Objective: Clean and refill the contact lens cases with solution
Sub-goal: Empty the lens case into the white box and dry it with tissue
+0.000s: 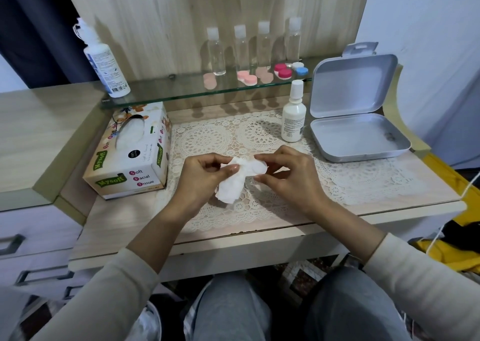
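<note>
Here, wooden desk under a lace mat, glass shelf bearing 4 clear bottles, open tin at right, left hand and right hand both pinching a tissue.

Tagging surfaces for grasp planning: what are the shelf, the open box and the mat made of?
Shelf: clear glossy glass, greenish edge, see-through. Box: likely thin metal, matte silver, rolled rims; painted plastic possible. Mat: white lace, openwork pattern; cloth or vinyl unclear.

The tissue box, at left of the frame, reads "Mysoft" on green badges — and "Soft Facial Tissue" on its front. Print on the bottles is too small to read.
</note>
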`<state>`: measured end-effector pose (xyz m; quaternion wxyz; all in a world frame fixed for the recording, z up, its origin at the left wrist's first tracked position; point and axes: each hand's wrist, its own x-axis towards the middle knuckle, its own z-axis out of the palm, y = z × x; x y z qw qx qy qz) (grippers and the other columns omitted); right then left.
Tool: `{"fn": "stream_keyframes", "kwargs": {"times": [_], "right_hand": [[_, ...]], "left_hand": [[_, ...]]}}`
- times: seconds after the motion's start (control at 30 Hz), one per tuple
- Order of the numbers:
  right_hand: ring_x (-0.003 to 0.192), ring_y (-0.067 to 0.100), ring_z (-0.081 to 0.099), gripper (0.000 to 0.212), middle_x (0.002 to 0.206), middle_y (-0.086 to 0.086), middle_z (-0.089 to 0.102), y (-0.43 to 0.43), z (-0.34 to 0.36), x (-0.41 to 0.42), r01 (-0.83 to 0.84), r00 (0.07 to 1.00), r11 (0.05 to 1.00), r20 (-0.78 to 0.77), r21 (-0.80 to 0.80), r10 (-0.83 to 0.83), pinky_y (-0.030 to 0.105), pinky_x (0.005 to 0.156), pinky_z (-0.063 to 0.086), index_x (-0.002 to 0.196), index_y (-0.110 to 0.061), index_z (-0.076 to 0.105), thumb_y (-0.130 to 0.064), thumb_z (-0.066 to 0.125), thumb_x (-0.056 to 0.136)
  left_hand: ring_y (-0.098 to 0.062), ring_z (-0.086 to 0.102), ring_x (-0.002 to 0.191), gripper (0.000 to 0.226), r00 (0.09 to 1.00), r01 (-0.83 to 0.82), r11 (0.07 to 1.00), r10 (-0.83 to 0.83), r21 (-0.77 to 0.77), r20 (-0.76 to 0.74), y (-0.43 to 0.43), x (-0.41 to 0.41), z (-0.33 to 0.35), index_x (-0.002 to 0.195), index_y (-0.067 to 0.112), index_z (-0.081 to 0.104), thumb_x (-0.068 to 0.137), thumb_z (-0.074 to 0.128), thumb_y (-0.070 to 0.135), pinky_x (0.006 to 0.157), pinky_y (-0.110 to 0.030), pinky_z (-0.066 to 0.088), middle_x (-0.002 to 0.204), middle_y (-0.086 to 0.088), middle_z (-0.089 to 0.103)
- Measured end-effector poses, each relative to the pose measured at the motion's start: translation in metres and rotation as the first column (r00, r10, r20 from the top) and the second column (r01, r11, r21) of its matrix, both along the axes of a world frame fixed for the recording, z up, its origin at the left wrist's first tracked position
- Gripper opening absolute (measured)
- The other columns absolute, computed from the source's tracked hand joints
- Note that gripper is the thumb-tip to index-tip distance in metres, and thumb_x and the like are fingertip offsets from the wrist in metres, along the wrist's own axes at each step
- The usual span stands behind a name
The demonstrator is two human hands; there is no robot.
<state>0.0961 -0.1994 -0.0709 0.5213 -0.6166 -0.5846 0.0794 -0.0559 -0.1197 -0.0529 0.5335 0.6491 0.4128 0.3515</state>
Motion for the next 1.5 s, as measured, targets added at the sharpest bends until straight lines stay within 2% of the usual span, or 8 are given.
{"fn": "stream_keyframes", "kwargs": {"times": [0.27,0.43,0.73,0.83,0.97,1.07,1.33,1.5], "right_hand": [[0.062,0.001,0.057,0.037,0.075,-0.016,0.048,-0.001,-0.002,0.002,-0.004,1.0,0.998,0.002,0.06,0.004,0.008,0.063,0.05,0.102,-0.004,0.069,-0.001,0.079,0.066],[0.069,-0.006,0.058,0.04,0.074,-0.018,0.048,-0.001,-0.005,0.004,-0.02,1.0,0.998,0.008,0.059,0.02,0.008,0.062,0.05,0.103,-0.004,0.069,-0.001,0.08,0.065],[0.059,-0.004,0.056,0.035,0.072,-0.012,0.049,-0.002,-0.01,0.001,-0.006,1.0,0.997,0.006,0.07,0.006,0.008,0.06,0.049,0.1,-0.006,0.071,-0.004,0.079,0.066],[0.067,-0.004,0.059,0.038,0.078,-0.01,0.056,-0.003,-0.005,0.0,-0.015,0.993,1.0,-0.116,-0.009,0.014,0.009,0.062,0.049,0.103,-0.012,0.07,0.0,0.078,0.068],[0.074,0.017,0.066,0.052,0.093,0.003,0.067,-0.003,0.002,-0.006,-0.105,0.867,0.99,-0.496,-0.097,0.043,0.035,0.074,0.056,0.117,-0.023,0.06,-0.005,0.076,0.071],[0.08,0.025,0.069,0.074,0.079,0.008,0.07,-0.001,0.001,-0.013,-0.124,0.785,0.977,-0.619,-0.172,-0.009,0.045,0.082,0.054,0.13,-0.016,0.046,-0.008,0.081,0.064],[0.072,0.022,0.063,0.027,0.067,-0.001,0.062,-0.003,0.008,-0.01,-0.035,0.852,0.968,-0.513,-0.25,-0.102,0.046,0.078,0.054,0.086,-0.021,0.065,0.003,0.068,0.076],[0.079,0.015,0.06,0.015,0.089,0.007,0.067,-0.008,0.016,0.007,0.04,0.878,0.969,-0.455,-0.243,-0.15,0.022,0.065,0.049,0.092,-0.006,0.07,-0.001,0.058,0.086]], "left_hand": [[-0.015,0.067,0.068,0.02,0.998,0.056,0.996,-0.053,0.073,-0.046,-0.002,0.002,0.003,0.074,0.013,0.063,0.065,0.078,0.002,0.05,-0.018,0.048,0.078,-0.008,0.07],[0.002,0.057,0.05,0.011,0.997,0.08,0.995,-0.079,0.067,-0.024,-0.001,0.001,0.002,0.075,0.01,0.064,0.075,0.07,0.001,0.046,-0.013,0.043,0.051,0.011,0.061],[-0.01,0.065,0.063,0.025,0.998,0.036,0.99,-0.029,0.134,-0.059,-0.008,0.005,-0.004,0.076,0.009,0.061,0.063,0.082,0.006,0.053,-0.019,0.049,0.072,-0.005,0.068],[-0.01,0.064,0.074,0.026,0.995,0.096,0.989,-0.094,0.115,-0.022,-0.006,0.003,-0.004,0.087,0.015,0.067,0.067,0.078,0.004,0.065,-0.019,0.052,0.086,-0.006,0.067],[-0.019,0.063,0.092,0.027,0.988,0.106,0.994,-0.109,0.031,0.106,-0.006,0.006,-0.002,0.09,0.021,0.071,0.067,0.075,0.009,0.081,-0.031,0.053,0.097,-0.009,0.066],[-0.022,0.062,0.095,0.026,0.976,0.083,0.996,-0.073,-0.043,0.204,-0.005,0.006,0.001,0.082,0.024,0.073,0.058,0.074,0.017,0.085,-0.037,0.051,0.098,-0.011,0.066],[-0.014,0.067,0.085,0.03,0.948,0.077,0.985,-0.024,-0.154,0.318,-0.002,-0.001,0.001,0.091,0.013,0.068,0.062,0.069,0.017,0.074,-0.021,0.055,0.092,-0.003,0.07],[-0.013,0.068,0.079,0.025,0.953,0.019,0.982,0.039,-0.19,0.301,0.003,-0.009,0.003,0.091,0.01,0.067,0.072,0.065,-0.006,0.071,-0.019,0.056,0.085,-0.001,0.068]]}}
